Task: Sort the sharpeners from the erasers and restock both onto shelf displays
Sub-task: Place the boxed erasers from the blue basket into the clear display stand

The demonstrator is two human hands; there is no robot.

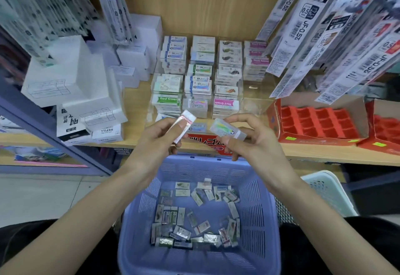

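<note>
Shelf [136, 101] stacks [197, 84] carry "Hard Eraser" labels in green and pink. The hanging packs [303, 28] read "JF-0.5", and a white box [107, 132] reads "REFILL". Print on the loose erasers [194, 216] in the basket [194, 164] is too blurred to read. The left hand [158, 137] pinches a pink eraser [185, 125] and the right hand [255, 142] a green eraser [225, 129], both above the basket's far rim, near the shelf edge.

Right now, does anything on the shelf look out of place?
The pink Hard Eraser lies turned round: its label reads upside down, unlike the green Hard Eraser in the same row.
</note>
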